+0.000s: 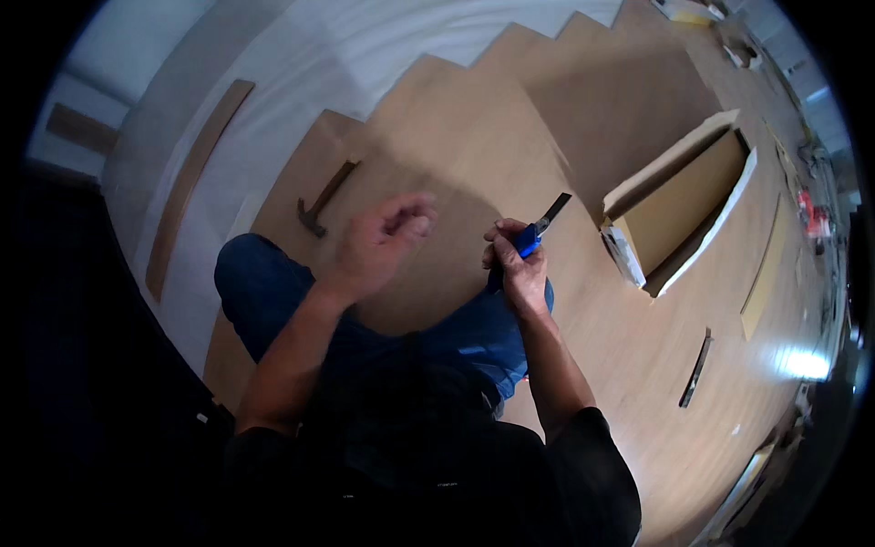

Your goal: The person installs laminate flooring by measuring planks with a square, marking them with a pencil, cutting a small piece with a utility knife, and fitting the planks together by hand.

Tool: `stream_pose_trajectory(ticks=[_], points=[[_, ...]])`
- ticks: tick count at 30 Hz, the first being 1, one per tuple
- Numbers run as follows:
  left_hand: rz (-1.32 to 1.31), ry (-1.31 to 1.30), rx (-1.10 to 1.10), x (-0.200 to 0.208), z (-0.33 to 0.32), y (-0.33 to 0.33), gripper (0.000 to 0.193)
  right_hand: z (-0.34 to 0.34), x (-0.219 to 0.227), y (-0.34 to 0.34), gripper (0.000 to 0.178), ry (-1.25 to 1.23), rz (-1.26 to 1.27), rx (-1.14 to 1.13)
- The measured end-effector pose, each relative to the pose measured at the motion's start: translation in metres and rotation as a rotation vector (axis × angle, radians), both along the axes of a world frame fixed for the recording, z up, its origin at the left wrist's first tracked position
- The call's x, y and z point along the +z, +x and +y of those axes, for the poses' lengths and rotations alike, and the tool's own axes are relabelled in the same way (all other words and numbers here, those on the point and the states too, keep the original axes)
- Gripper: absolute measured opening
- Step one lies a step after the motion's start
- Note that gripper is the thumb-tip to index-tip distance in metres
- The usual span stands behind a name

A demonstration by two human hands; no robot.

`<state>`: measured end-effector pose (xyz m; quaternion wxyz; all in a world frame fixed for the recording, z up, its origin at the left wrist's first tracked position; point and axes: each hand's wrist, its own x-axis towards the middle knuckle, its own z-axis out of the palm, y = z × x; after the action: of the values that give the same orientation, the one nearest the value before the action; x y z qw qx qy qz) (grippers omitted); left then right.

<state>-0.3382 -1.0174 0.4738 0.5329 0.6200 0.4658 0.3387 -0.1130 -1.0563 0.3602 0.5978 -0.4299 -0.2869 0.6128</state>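
Observation:
My right hand [521,266] is wrapped round a utility knife [527,242] with a blue handle. Its long dark blade points up and to the right, out past my fingers. My left hand [378,244] hovers over the wood-look floor, slightly blurred, with its fingers loosely curled and a gap between thumb and forefinger. I see nothing in it. Beyond it, to the left, a claw hammer [325,198] lies on the planks. Under both hands are my legs in blue jeans, bent and spread.
An opened carton of planks [684,210] lies to the right. Nearer on that side is a dark metal bar [696,367]. The laid floor [474,118] ends in a stepped edge against pale underlay [310,64]. A loose narrow plank [196,187] rests at the left.

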Motion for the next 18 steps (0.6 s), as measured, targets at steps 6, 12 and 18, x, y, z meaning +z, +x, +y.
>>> stream_pose_trajectory(ticks=[6,12,18], points=[[0.287,0.274,0.886,-0.001,-0.071,-0.189,0.028,0.063,-0.108,0.030,0.031,-0.223,-0.531,0.056],[0.245,0.131,1.498,-0.013,-0.186,-0.278,0.033,0.166,-0.219,-0.024,0.028,-0.204,-0.741,0.367],[0.386,-0.075,1.828,-0.008,-0.245,-0.288,0.034,0.265,-0.308,-0.198,0.028,0.064,-1.132,0.760]])
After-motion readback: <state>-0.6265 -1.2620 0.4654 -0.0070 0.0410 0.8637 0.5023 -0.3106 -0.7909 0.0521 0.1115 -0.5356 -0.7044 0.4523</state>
